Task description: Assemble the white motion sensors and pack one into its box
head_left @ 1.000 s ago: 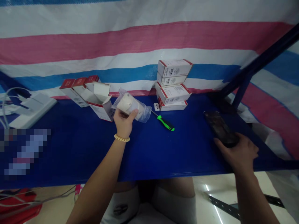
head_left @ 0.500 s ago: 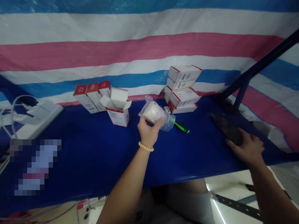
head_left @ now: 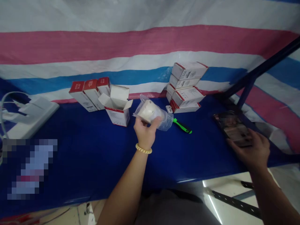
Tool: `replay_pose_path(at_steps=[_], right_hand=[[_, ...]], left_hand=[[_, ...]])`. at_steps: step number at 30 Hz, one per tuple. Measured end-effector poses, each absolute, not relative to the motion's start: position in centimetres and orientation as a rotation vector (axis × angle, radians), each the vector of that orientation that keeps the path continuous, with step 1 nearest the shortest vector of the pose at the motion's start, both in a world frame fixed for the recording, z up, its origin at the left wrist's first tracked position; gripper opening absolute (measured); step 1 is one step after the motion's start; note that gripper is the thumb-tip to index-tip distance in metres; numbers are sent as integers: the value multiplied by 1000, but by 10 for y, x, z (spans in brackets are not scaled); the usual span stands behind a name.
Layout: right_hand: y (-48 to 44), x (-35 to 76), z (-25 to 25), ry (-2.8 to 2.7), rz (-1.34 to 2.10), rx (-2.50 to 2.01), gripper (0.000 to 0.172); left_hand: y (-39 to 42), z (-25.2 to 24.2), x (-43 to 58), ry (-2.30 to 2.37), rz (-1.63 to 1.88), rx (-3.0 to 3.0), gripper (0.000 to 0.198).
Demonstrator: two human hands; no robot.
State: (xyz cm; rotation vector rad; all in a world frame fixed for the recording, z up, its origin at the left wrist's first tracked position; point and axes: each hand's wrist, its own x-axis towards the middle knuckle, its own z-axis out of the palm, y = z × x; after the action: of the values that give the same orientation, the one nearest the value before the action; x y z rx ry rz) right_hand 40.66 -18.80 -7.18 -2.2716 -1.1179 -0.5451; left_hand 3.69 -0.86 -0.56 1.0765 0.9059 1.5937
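Observation:
My left hand, with a beaded bracelet at its wrist, is closed around a white rounded device in a clear plastic bag. The bagged device is held above the table, and its exact kind does not show. On the right, my right hand grips a dark smartphone by its near end, screen side up. Left of the bag stands a white and red carton with its flaps spread. A green and black handle lies just right of the bag.
Several closed red-topped boxes stand behind the carton. More boxes are stacked at the back right, with a small white piece beside them. A white power strip with cables lies left. A blue frame bar rises at right.
My right hand has tilted the smartphone, so its screen now shows a picture instead of looking dark. My left hand still holds the bagged device, slightly further left in view. The view has shifted a little.

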Motion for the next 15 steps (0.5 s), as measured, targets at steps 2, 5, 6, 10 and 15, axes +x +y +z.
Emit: replay_pose_path(at_steps=[2, 5, 6, 10, 15], right_hand=[[-190, 408, -74, -1156, -588, -2249, 107], [-192, 405, -70, -1156, -588, -2277, 109], [-192, 403, -68, -1144, -570, -2296, 111], [-191, 396, -59, -1096, -506, -2364, 115], [-191, 394, -57, -1084, -509, -2371, 115]], left_hand=[[-9, -6, 37, 905, 1610, 1081, 45], [-10, -8, 39, 925, 1598, 1106, 45], [-10, -10, 39, 939, 1593, 1117, 45], [-9, -15, 40, 1003, 1581, 1181, 47], [-9, -22, 39, 1079, 1505, 1285, 44]])
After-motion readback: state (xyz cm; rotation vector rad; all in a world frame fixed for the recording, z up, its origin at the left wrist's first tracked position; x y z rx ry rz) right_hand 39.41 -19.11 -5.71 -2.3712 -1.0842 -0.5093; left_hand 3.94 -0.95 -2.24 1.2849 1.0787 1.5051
